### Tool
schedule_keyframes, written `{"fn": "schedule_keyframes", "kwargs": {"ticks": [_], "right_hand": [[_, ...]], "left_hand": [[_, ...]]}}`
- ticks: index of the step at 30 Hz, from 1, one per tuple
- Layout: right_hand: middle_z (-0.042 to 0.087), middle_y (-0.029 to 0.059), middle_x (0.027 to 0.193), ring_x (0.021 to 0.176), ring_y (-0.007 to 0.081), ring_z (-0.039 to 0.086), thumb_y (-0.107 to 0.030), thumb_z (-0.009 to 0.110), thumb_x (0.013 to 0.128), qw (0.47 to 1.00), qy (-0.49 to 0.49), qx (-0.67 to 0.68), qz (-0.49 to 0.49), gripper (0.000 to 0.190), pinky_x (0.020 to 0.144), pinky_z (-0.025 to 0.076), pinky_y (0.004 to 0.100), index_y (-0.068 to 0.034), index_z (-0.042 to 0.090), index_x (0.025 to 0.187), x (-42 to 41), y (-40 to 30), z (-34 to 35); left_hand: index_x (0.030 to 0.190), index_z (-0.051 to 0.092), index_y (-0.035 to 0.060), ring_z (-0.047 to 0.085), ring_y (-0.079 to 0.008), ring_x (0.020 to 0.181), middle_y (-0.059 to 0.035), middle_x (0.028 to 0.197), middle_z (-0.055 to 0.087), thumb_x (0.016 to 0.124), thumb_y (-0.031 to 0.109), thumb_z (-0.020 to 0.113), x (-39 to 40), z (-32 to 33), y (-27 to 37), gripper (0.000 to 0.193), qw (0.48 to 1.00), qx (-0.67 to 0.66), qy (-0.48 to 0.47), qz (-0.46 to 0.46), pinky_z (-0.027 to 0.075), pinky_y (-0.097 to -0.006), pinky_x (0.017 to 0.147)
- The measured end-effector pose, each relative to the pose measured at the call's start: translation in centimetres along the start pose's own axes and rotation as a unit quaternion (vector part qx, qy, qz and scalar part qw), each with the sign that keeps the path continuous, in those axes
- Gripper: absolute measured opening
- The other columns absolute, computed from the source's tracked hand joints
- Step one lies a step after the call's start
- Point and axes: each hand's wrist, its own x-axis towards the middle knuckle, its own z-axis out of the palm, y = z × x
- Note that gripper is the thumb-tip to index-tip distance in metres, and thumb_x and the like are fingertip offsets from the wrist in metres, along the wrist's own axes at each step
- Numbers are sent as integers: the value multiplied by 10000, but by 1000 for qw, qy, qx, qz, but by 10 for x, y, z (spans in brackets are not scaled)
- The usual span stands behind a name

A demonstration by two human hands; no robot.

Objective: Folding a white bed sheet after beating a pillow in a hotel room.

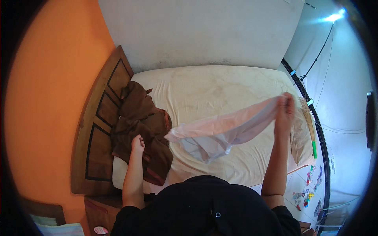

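Note:
My right hand [285, 107] grips one end of a thin pale pink and white cloth [218, 126]. The cloth stretches leftward through the air above the bed, slightly blurred, its far end hanging loose. My left hand [138, 143] is curled into a fist over a crumpled dark brown cloth [144, 118] with reddish-brown edging; nothing shows in its fingers. I cannot tell whether the fist touches the brown cloth, which lies against the wooden headboard [102, 141]. Beneath both hands is a mattress in a wrinkled cream sheet [212, 88].
By the bed's right end lie a beige pillow [299, 141] and a broom with a green handle [314, 149]. Small colourful items [307, 200] are scattered on the tiled floor. A lit lamp [333, 17] tops a thin stand. A wooden cabinet [102, 214] stands at lower left.

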Motion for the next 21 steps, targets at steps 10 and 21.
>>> {"fn": "schedule_keyframes", "kwargs": {"ticks": [10, 21], "right_hand": [[508, -32, 678, 634, 31, 462, -101, 556, 812, 890, -434, 38, 133, 74, 568, 377, 181, -35, 525, 801, -51, -15, 84], [532, 57, 692, 590, 109, 481, -160, 585, 775, 949, -298, -23, 98, 156, 527, 384, 220, -22, 547, 835, -130, 22, 79]], "left_hand": [[1018, 499, 0, 519, -130, 744, -57, 826, 557, 777, 90, 556, -269, 206, 13, 264, 650, 240, -459, 556, 423, -257, 708], [698, 475, 7, 380, -34, 609, 29, 639, 435, 874, 156, 461, -293, 224, 48, 231, 708, 230, -483, 461, 323, -191, 542]]}}
